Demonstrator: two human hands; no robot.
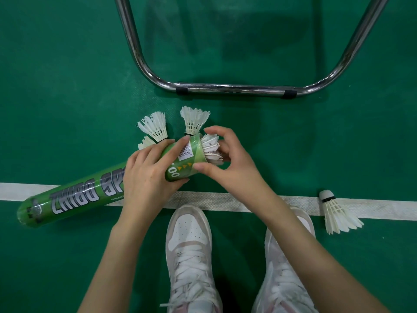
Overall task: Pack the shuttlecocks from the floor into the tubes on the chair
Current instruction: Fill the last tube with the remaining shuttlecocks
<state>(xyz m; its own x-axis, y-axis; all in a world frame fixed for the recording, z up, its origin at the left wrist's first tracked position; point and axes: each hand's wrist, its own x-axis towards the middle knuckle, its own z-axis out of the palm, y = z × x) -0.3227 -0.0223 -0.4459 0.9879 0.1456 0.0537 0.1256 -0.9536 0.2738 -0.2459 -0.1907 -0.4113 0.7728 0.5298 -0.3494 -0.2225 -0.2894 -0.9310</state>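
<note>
Two white sneakers (189, 251) stand nearest the lens, toes at the white court line (225, 203). Left hand (146, 177) grips the green tube (90, 193) around its body near the open mouth. Tube's long axis runs from lower left up to the right, capped end toward the floor's left edge. Right hand (228, 163) cups a shuttlecock (211, 147) at that mouth, fingers curled round it; feathers protrude, so insertion appears incomplete. Judgement: the next push goes along the axis, down-left. Three loose shuttlecocks (155, 127) lie just beyond the tube; another shuttlecock (336, 213) rests on the line to the right. Chair frame (234, 89) stands beyond.
</note>
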